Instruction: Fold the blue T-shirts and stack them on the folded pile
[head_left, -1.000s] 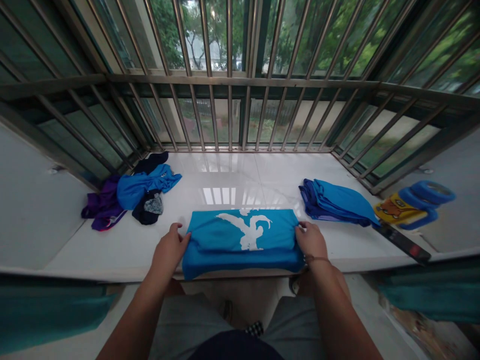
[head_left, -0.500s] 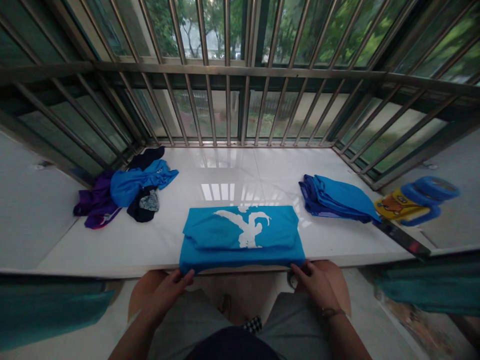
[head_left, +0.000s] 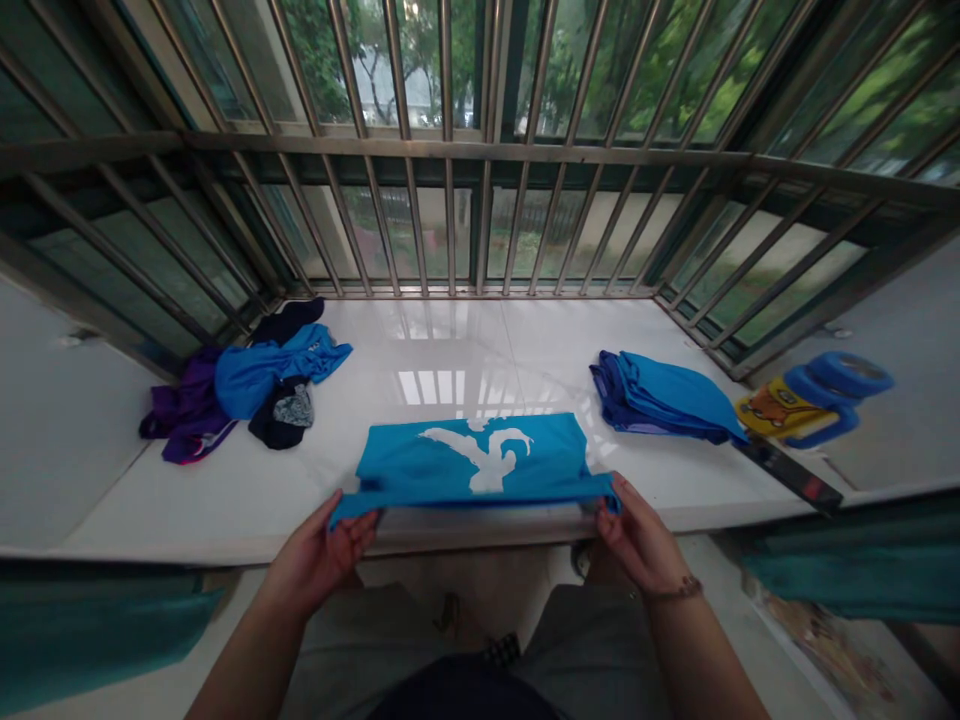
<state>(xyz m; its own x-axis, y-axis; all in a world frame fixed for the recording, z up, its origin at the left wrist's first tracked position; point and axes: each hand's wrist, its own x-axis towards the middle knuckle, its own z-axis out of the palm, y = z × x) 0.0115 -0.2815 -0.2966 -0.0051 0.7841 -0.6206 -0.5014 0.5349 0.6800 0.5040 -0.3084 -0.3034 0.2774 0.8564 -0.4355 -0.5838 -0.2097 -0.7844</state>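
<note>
A blue T-shirt (head_left: 420, 460) with a white print lies partly folded at the front of the white sill. My left hand (head_left: 330, 550) pinches the left end of its near edge, and my right hand (head_left: 634, 535) grips the right end. Between my hands that edge is stretched straight and raised off the surface, while the printed part rests flat behind it. A bracelet circles my right wrist. Whether the cloth is a T-shirt all through its hidden layers cannot be seen.
On the left lies a loose heap of purple, blue and dark clothes (head_left: 251, 380). To the right sit folded blue clothes (head_left: 675, 395), a dark flat box (head_left: 795, 475) and a yellow bottle with a blue lid (head_left: 802, 400). Metal bars (head_left: 480, 150) border the sill's back.
Both hands have lifted the near edge of the T-shirt upward and forward from the sill's front edge. The lower blue strip now folds up toward the print.
</note>
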